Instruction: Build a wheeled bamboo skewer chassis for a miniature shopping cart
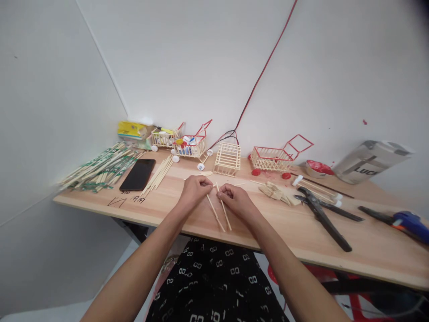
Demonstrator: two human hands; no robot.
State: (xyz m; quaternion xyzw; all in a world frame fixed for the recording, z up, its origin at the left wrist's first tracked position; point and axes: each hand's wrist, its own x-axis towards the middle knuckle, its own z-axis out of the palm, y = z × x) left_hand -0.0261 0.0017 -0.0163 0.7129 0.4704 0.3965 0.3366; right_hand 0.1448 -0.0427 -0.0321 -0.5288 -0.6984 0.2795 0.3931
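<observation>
Both hands rest on a wooden table (pixel 268 228) near its front edge. My left hand (pixel 193 190) is closed in a pinch on the far ends of thin bamboo sticks (pixel 219 212). My right hand (pixel 236 197) is closed on the same sticks from the right. Two long sticks run from the hands toward me, lying side by side on the wood. A short stick crosses between the fingertips.
Stick-built carts stand along the wall: a bare frame (pixel 228 158), a red-trimmed cart (pixel 275 157), two filled ones (pixel 191 145). A black phone (pixel 138 174), loose sticks (pixel 159 174), wrapped chopsticks (pixel 100 167) lie left. Black cutters (pixel 323 217), a glue gun (pixel 407 223), a red dish (pixel 317 167) sit right.
</observation>
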